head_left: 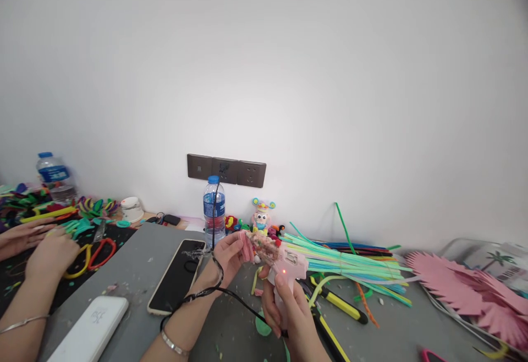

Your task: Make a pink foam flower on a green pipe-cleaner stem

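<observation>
My right hand (pixel 297 313) is wrapped round the handle of a pale pink hot glue gun (pixel 296 260), its small red light lit. The gun points left, and fuzzy, messy fibres cover its front end. My left hand (pixel 227 253) pinches a small pink fuzzy piece (pixel 246 247) close to the gun's tip; I cannot tell whether the two touch. A black cord (pixel 237 296) runs from the gun's handle across my left forearm. Behind the gun stands a small figure (pixel 261 218) with big eyes and blue-and-yellow ears.
Pipe cleaners (pixel 350 265), yellow-black pliers (pixel 344 304) and pink jagged sheets (pixel 449 285) lie right. A phone (pixel 177 277), a white power bank (pixel 91 329) and a water bottle (pixel 214 208) are left. Another person's hands (pixel 53 252) work near scissors (pixel 101 254). Wall sockets (pixel 226 170) are behind.
</observation>
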Demonstrator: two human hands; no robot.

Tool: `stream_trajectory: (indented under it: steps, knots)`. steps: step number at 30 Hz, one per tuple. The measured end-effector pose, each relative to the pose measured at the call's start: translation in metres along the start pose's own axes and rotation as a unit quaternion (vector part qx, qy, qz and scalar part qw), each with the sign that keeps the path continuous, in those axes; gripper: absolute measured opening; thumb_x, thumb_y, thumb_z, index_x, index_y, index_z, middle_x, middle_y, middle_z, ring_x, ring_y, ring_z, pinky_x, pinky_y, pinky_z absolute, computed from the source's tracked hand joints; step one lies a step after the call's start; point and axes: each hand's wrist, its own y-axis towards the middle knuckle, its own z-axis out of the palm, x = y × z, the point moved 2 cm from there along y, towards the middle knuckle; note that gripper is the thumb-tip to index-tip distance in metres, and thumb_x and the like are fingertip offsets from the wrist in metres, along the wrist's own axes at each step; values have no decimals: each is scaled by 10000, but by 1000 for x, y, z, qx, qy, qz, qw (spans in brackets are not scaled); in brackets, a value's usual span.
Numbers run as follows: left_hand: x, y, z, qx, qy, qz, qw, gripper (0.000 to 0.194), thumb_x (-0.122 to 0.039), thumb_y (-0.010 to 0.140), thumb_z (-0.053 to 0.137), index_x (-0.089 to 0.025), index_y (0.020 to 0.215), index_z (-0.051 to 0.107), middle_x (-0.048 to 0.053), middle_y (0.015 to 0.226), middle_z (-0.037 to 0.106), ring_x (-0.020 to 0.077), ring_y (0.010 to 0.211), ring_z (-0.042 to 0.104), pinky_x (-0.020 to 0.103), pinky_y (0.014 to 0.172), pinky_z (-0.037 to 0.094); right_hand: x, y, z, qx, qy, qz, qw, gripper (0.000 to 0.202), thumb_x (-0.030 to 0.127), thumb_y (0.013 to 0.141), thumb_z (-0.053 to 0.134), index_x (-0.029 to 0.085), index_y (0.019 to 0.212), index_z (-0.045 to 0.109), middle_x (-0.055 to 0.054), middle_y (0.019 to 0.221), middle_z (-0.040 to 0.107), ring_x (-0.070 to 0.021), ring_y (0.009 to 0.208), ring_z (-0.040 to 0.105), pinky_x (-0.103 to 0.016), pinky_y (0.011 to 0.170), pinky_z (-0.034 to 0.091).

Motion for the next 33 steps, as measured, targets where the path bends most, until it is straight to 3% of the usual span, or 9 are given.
stream_trajectory:
  steps: [4, 8, 15, 22, 27, 33]
  knots:
    - [1, 0, -3, 3, -11, -5, 1000, 232, -295, 695, 799, -101, 796, 722, 40, 587, 676, 115, 509, 582, 233, 543, 459, 0, -1, -2, -12, -16, 11, 1000, 418, 555, 856, 554, 143, 925, 539, 119, 407, 366, -22, 271, 239, -139, 289, 200]
    - [0, -1, 0, -30, -38, -11, 999, 337, -291, 612, 856, -120, 874, 731, 63, 777, 748, 131, 599, 651, 225, 565, 503, -2, -1, -3, -13, -20, 18, 1000, 422, 565, 852, 555, 146, 901, 540, 119, 409, 368, -22, 276, 247, -140, 293, 203]
    - [-5, -2, 5, -67, -69, -4, 995, 349, -265, 543, 892, -131, 828, 743, 48, 773, 760, 135, 647, 686, 202, 596, 539, 9, -4, 6, -23, -71, 41, 996, 459, 606, 824, 565, 148, 815, 530, 118, 402, 365, -17, 283, 265, -148, 324, 205]
    - [-4, 0, -1, -72, -70, 24, 995, 296, -249, 591, 867, -143, 832, 732, 24, 742, 745, 131, 644, 677, 216, 624, 537, 14, -4, 9, -33, -107, 50, 992, 515, 670, 777, 570, 159, 756, 509, 123, 389, 344, -16, 283, 242, -151, 313, 188]
    - [-5, 0, -4, -95, -50, 27, 994, 82, -150, 717, 766, -175, 793, 747, 16, 771, 760, 168, 697, 684, 259, 681, 533, 11, -3, 8, -39, -108, 56, 992, 530, 685, 756, 578, 158, 752, 520, 124, 381, 341, -17, 273, 240, -151, 303, 186]
    - [-10, 0, -3, -123, -12, 25, 992, 158, -80, 775, 665, -213, 727, 735, -4, 736, 759, 205, 714, 687, 299, 693, 532, 12, -5, 10, -46, -111, 56, 991, 518, 672, 766, 578, 157, 740, 525, 117, 378, 355, -21, 275, 260, -154, 310, 198]
